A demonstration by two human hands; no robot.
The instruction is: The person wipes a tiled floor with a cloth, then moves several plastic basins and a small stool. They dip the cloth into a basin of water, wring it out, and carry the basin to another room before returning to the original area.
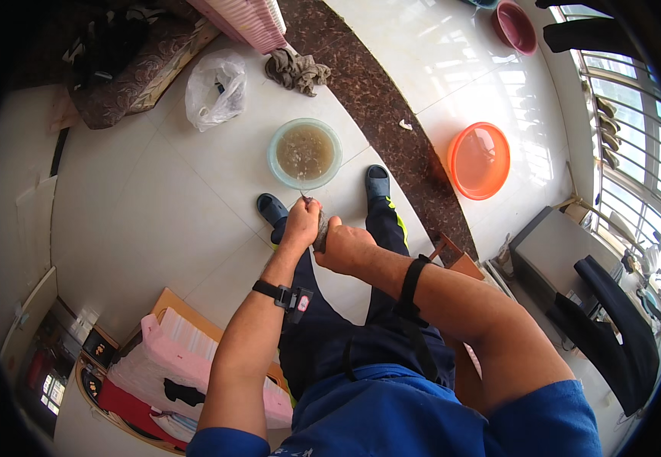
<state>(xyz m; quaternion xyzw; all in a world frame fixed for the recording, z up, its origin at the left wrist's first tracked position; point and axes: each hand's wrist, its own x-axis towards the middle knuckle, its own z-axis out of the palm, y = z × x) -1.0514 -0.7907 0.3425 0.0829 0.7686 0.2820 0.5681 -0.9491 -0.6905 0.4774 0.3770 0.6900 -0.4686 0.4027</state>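
Observation:
A wet grey-brown cloth (320, 233) is bunched and twisted between my two hands, close in front of my knees. My left hand (300, 223) is closed round its far end, and my right hand (345, 247) grips the nearer end. Most of the cloth is hidden by my fingers. Just beyond the hands, a pale green basin (273, 158) stands on the floor with murky brown water (304, 151) in it. A thin streak of water seems to run from the cloth toward the basin.
An orange basin (503, 164) of water stands to the right, past a dark marbled floor strip (391, 99). A crumpled grey cloth (297, 71) and a white plastic bag (216, 90) lie farther off. My slippered feet (272, 207) flank the near side of the green basin.

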